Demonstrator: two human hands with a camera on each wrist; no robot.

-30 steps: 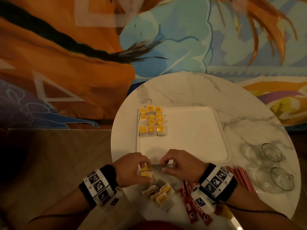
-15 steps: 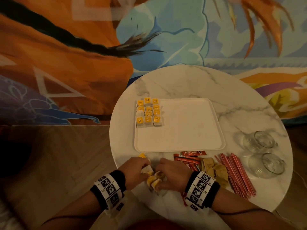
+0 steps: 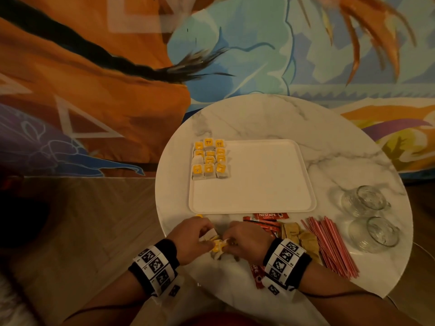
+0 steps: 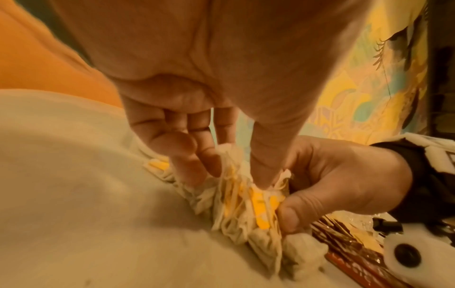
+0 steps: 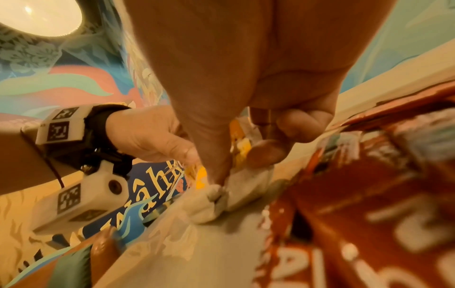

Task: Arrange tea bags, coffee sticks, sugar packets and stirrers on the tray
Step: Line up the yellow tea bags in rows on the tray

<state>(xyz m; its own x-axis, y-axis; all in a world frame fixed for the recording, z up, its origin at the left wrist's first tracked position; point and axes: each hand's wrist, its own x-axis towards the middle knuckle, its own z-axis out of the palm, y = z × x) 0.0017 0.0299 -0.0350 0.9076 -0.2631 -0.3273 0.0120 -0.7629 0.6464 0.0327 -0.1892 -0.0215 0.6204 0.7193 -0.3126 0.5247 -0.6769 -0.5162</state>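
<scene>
Yellow-tagged tea bags (image 4: pixel 248 202) sit bunched in a loose pile on the marble table (image 3: pixel 270 114), pinched from both sides. The left hand (image 3: pixel 191 238) has its thumb (image 4: pixel 265 155) and curled fingers (image 4: pixel 187 155) pressed down into the top of the pile, gripping the papery bags. The right hand (image 3: pixel 247 241) closes on the same pile from the 3 o'clock side, its thumb (image 4: pixel 290 216) squeezing the bags against its curled fingers. In the right wrist view the thumb tip presses into a crumpled bag, with the fingers folded behind it.

The pile lies at the table's 6 o'clock edge, just off the near rim of the white tray (image 3: pixel 254 205). At 3 o'clock from the hands lie red coffee sticks (image 3: pixel 270 216), partly under the right wrist, then brown sugar packets (image 3: pixel 303 236), then a fan of red striped stirrers (image 3: pixel 334 245).

On the tray, more tea bags (image 3: pixel 209 158) stand in tidy rows of three in its 10 o'clock corner. Two clear glass cups (image 3: pixel 367 217) lie on their sides at the table's 4 o'clock edge, well apart from the tray. Both wrists carry black bands with square black-and-white markers (image 3: pixel 155 264). A painted orange and blue wall (image 3: pixel 117 78) rises behind the table at 12 o'clock.
</scene>
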